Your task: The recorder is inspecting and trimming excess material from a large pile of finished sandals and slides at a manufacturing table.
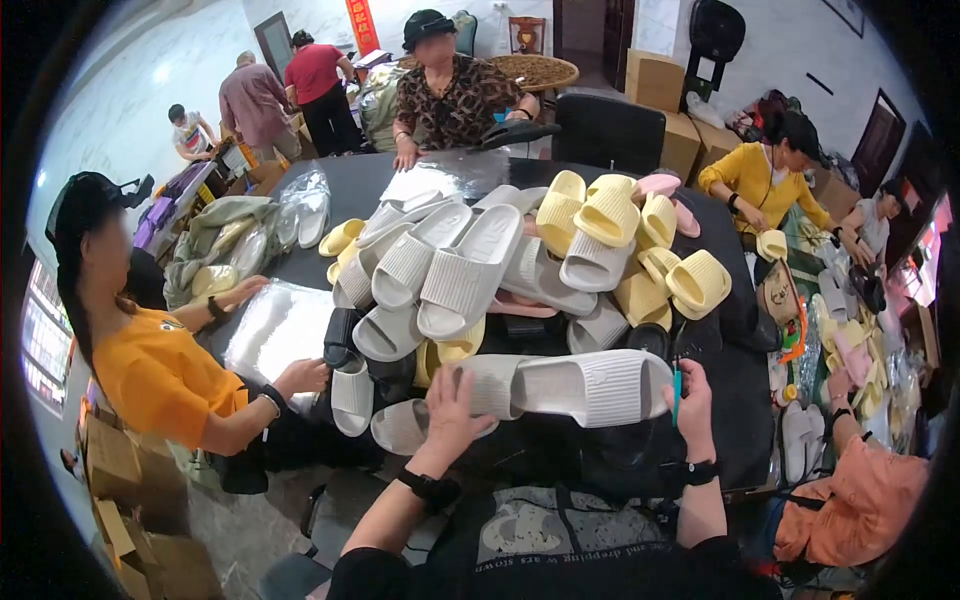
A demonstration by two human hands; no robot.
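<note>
Head view: pale-grey, ribbed, foam-like slipper [612,388] along the black tabletop [742,425]'s front edge.
Left hand [452,408], fingers spread, rests on its pale-grey partner [492,388]; right hand [694,402], well apart, grips a slim teal tool [677,392], best kept clear of the ribbing.

A pale grey, rubber-like slide slipper with a broad ribbed strap [612,388] lies lengthwise between the left hand [455,408] and the right hand [692,408]. Its smooth footbed faces up, its open toe end points toward the right hand, and its other end meets a 2nd slipper, a slightly darker grey ribbed slide [494,387], just beside the left hand's fingers, which partly hide it. A slim teal tool [677,392] stands nearly upright at the right hand's fingers, near the 1st slipper's toe; its exact kind is unclear.
</note>
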